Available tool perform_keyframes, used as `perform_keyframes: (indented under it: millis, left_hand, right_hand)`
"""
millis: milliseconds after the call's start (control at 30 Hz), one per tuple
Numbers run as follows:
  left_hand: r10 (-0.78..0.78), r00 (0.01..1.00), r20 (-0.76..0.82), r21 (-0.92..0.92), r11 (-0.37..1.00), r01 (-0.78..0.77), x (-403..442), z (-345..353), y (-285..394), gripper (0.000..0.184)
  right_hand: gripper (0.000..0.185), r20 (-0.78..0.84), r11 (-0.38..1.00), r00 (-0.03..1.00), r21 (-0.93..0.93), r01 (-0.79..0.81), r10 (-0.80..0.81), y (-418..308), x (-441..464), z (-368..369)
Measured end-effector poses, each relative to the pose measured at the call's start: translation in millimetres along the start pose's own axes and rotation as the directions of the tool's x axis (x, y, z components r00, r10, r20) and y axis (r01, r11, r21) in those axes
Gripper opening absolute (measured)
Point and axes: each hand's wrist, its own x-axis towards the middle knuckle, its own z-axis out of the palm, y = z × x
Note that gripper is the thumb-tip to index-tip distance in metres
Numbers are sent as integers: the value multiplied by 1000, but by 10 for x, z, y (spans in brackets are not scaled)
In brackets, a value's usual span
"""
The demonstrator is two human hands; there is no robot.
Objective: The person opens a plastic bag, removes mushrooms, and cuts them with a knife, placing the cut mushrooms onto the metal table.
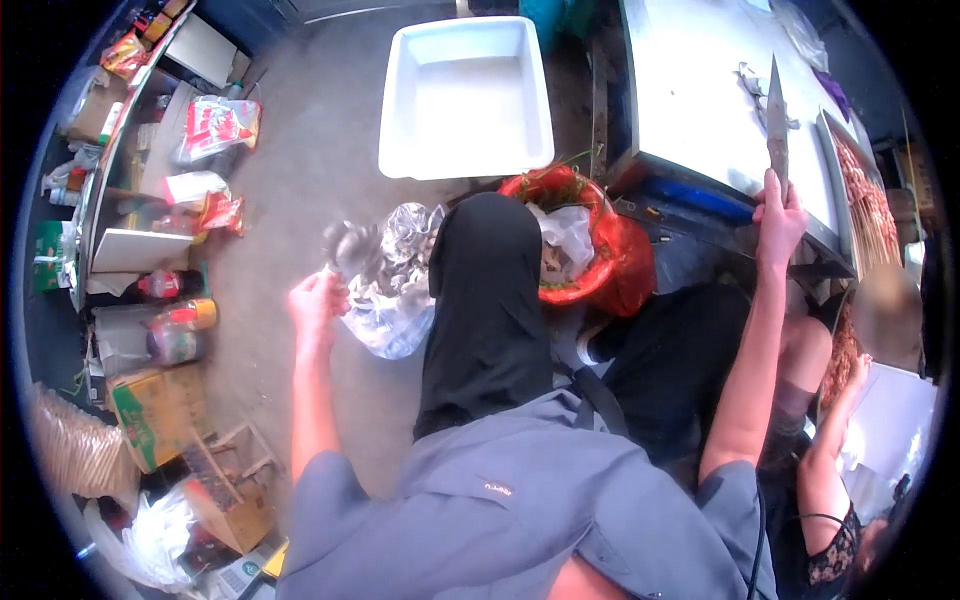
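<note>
My left hand [318, 300] is closed around the lower end of a grey mushroom clump [352, 246], which is smeared by motion. Right beside it, on the floor, an open clear plastic bag [398, 328] holds more grey and whitish pieces like it. My right hand [781, 222] grips a knife [777, 118] by its handle, the long pointed blade directed away from me, near the edge of a white-topped table [690, 90]. Between my hands, partly behind my knee, stands a red plastic bag [628, 262] with green stems and scraps inside.
A white plastic tub [546, 110] rests ahead on the floor. Shelves with packets and bottles [175, 347] line the left, above a cardboard box [160, 415]. Skewers in a tray [862, 200] lie at the right, where another person's hand [858, 376] shows.
</note>
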Motion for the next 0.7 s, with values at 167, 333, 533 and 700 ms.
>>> perform_keyframes:
  millis: [167,333,533,700]
  left_hand:
    - [68,979,191,-483,875,33,74,126,558,14]
    - [279,911,304,-560,826,-66,-62,625,1478,14]
    - [438,748,498,-540,832,-128,-188,1470,2246,12]
    - [656,642,398,-610,711,-349,-438,2454,2656,26]
  right_hand:
    - [28,-84,999,995,-26,44,-46,42,-83,46]
    - [21,-95,987,995,157,41,-26,93,-128,55]
    - [24,-84,953,994,298,-47,76,32,-213,30]
    - [29,-91,980,995,199,-8,27,165,-205,-2]
